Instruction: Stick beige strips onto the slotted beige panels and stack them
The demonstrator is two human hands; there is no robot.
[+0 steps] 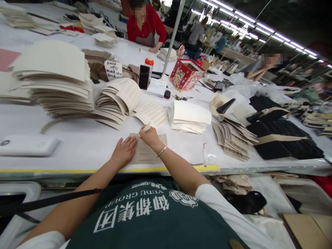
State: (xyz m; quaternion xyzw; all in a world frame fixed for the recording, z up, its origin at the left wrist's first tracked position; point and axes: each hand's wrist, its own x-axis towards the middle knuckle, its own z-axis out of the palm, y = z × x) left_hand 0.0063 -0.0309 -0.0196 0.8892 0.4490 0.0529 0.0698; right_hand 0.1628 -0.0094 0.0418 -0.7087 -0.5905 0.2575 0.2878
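A beige rectangular panel [147, 154] with faint lines lies on the white table in front of me. My left hand [126, 151] rests flat at the panel's left edge, fingers stretched out. In my right hand [151, 138], closed over the panel's upper part, is a small pale stick [147, 127]; its lower end is hidden. Just beyond, a loose lined panel [153, 113] lies beside a fanned stack of lined panels [114, 103]. A pile of white sheets [191, 116] sits to the right of it.
A tall stack of cream panels [55, 76] and a white device [28, 145] stand left. Toward the back are a phone [144, 76] and a red patterned box [185, 75]. Beige pieces [232, 136] and black pieces [285, 138] lie right. A co-worker in red [146, 26] leans over the far side.
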